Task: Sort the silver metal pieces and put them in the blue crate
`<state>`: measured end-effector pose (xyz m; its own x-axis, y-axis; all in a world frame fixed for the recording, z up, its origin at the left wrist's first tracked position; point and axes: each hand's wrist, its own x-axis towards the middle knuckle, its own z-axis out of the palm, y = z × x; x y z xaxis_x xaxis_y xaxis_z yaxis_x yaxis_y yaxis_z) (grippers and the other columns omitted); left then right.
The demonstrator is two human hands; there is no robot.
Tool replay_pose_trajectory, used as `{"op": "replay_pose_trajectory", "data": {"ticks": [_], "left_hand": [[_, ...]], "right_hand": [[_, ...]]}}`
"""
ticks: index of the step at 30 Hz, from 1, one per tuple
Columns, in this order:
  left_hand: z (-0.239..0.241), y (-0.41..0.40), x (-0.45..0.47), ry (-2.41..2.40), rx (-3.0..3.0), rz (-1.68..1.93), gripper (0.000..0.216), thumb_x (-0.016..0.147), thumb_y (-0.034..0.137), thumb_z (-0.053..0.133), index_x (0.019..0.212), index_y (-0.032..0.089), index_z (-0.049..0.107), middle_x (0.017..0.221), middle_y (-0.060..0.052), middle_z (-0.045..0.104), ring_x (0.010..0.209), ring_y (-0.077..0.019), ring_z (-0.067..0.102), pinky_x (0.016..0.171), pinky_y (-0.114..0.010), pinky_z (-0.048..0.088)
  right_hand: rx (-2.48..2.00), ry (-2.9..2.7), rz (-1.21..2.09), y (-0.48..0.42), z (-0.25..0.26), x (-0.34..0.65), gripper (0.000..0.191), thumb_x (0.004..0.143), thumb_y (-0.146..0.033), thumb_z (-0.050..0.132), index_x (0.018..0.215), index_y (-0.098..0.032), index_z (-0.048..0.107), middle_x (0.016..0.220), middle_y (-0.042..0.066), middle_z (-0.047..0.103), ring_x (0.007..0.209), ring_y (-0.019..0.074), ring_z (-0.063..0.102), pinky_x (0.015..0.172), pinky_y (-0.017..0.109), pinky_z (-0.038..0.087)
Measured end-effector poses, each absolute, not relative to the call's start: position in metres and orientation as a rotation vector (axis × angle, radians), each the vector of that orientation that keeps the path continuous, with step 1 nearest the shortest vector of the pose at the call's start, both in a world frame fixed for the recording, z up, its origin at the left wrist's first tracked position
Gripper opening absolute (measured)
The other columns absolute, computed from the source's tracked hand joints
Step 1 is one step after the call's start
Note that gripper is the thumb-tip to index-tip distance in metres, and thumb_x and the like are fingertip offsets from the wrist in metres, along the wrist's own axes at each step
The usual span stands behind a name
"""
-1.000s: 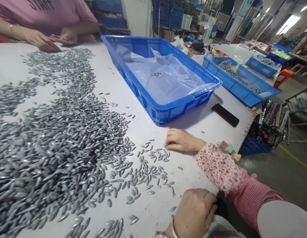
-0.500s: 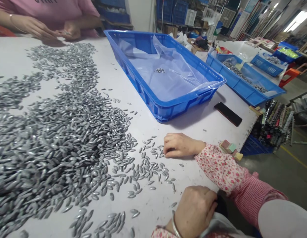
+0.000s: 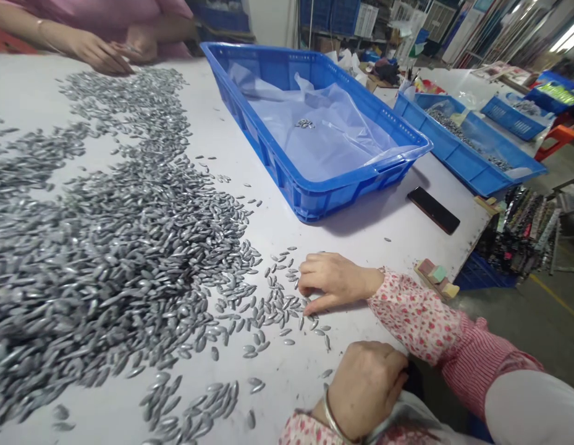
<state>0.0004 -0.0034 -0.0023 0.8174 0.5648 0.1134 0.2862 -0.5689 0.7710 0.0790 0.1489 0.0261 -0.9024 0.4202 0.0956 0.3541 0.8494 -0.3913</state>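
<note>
My right hand (image 3: 330, 281) rests at the right fringe of a spread of small, glossy grey pointed-oval pieces (image 3: 143, 247). Its fingertips touch the tabletop beside several loose pieces (image 3: 280, 303); the thumb stands apart from the curled fingers, and nothing shows in its grip. Closer to me, my left hand (image 3: 367, 383) is curled at the table edge, a silver bangle on its wrist. Its fingertips are turned away, so whatever it may hold is hidden. A small separate group of pieces (image 3: 212, 405) lies left of this hand.
A blue crate (image 3: 314, 191) lined with clear plastic holds a few pieces. Right of it lie a phone (image 3: 434, 210) and pastel blocks (image 3: 437, 275). More blue crates (image 3: 481, 161) stand beyond. Across the table, a co-worker's hands (image 3: 105, 54) are over the pile.
My right hand has shifted slightly left and toward me among the loose pieces, its thumb now parted from the fingers. My left hand keeps its curled pose. The view has moved a little.
</note>
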Motion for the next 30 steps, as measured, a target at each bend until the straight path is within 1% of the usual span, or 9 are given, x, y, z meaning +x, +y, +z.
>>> {"op": "replay_pose_trajectory", "data": {"ticks": [3, 6, 10, 15, 19, 21, 24, 27, 30], "left_hand": [[-0.002, -0.004, 0.001, 0.628, 2.208, 0.457, 0.005, 0.091, 0.022, 0.06, 0.093, 0.019, 0.062, 0.084, -0.001, 0.067, 0.076, -0.0181, 0.062, 0.067, -0.027, 0.043], [-0.001, -0.004, 0.0, 0.626, 2.205, 0.463, 0.005, 0.091, 0.022, 0.059, 0.093, 0.019, 0.062, 0.084, -0.001, 0.067, 0.076, -0.018, 0.062, 0.068, -0.026, 0.043], [-0.001, -0.003, 0.0, 0.597, 2.184, 0.453, 0.003, 0.091, 0.021, 0.06, 0.093, 0.019, 0.061, 0.085, -0.001, 0.067, 0.076, -0.0174, 0.062, 0.068, -0.026, 0.043], [-0.003, -0.004, 0.0, 0.623, 2.165, 0.449, 0.005, 0.09, 0.019, 0.06, 0.095, 0.02, 0.061, 0.087, -0.001, 0.068, 0.078, -0.0184, 0.062, 0.069, -0.028, 0.044], [-0.004, -0.006, -0.001, 0.641, 2.169, 0.467, 0.004, 0.091, 0.02, 0.059, 0.095, 0.02, 0.06, 0.087, -0.001, 0.067, 0.078, -0.0182, 0.061, 0.07, -0.028, 0.044], [-0.004, -0.006, -0.001, 0.649, 2.173, 0.472, 0.004, 0.09, 0.02, 0.06, 0.094, 0.021, 0.06, 0.087, 0.0, 0.067, 0.078, -0.0182, 0.061, 0.07, -0.028, 0.044], [-0.003, -0.006, 0.0, 0.655, 2.185, 0.463, 0.006, 0.089, 0.019, 0.062, 0.093, 0.021, 0.059, 0.087, 0.001, 0.067, 0.078, -0.0185, 0.062, 0.07, -0.028, 0.044], [-0.002, -0.005, 0.0, 0.643, 2.193, 0.447, 0.004, 0.089, 0.019, 0.063, 0.091, 0.02, 0.059, 0.086, 0.001, 0.067, 0.076, -0.0178, 0.061, 0.068, -0.028, 0.043], [-0.002, -0.003, 0.001, 0.629, 2.198, 0.434, 0.003, 0.089, 0.02, 0.062, 0.09, 0.02, 0.06, 0.085, 0.001, 0.067, 0.075, -0.0173, 0.062, 0.067, -0.027, 0.043]], "right_hand": [[-0.617, -2.892, 0.449, 0.146, 0.025, 0.076, 0.026, 0.095, -0.04, 0.057, 0.086, -0.017, 0.064, 0.086, 0.006, 0.061, 0.083, 0.019, 0.047, 0.074, 0.031, 0.035], [-0.637, -2.892, 0.479, 0.148, 0.025, 0.08, 0.022, 0.098, -0.031, 0.053, 0.087, -0.017, 0.065, 0.085, 0.004, 0.062, 0.083, 0.0181, 0.049, 0.076, 0.03, 0.036], [-0.805, -2.808, 0.545, 0.155, 0.025, 0.086, 0.02, 0.097, -0.03, 0.055, 0.085, -0.018, 0.066, 0.082, 0.003, 0.063, 0.081, 0.0169, 0.051, 0.077, 0.029, 0.037], [-0.969, -2.593, 0.64, 0.16, 0.025, 0.089, 0.012, 0.095, -0.022, 0.058, 0.088, -0.016, 0.065, 0.087, 0.004, 0.067, 0.086, 0.0161, 0.055, 0.08, 0.028, 0.04], [-1.078, -2.422, 0.604, 0.165, 0.03, 0.092, 0.014, 0.095, -0.02, 0.055, 0.085, -0.015, 0.064, 0.085, 0.005, 0.066, 0.083, 0.016, 0.056, 0.079, 0.028, 0.041], [-1.091, -2.385, 0.6, 0.166, 0.032, 0.094, 0.013, 0.093, -0.018, 0.057, 0.082, -0.015, 0.064, 0.081, 0.004, 0.065, 0.08, 0.0153, 0.055, 0.077, 0.028, 0.041], [-0.97, -2.465, 0.657, 0.164, 0.032, 0.094, 0.011, 0.089, -0.022, 0.065, 0.08, -0.015, 0.065, 0.077, 0.002, 0.063, 0.076, 0.014, 0.054, 0.075, 0.027, 0.041], [-0.746, -2.664, 0.7, 0.16, 0.03, 0.091, 0.019, 0.084, -0.034, 0.073, 0.083, -0.016, 0.067, 0.077, 0.001, 0.061, 0.077, 0.0144, 0.053, 0.074, 0.027, 0.04], [-0.602, -2.824, 0.624, 0.156, 0.027, 0.087, 0.02, 0.088, -0.038, 0.068, 0.083, -0.018, 0.067, 0.08, 0.002, 0.061, 0.081, 0.0166, 0.05, 0.075, 0.029, 0.038]]}}
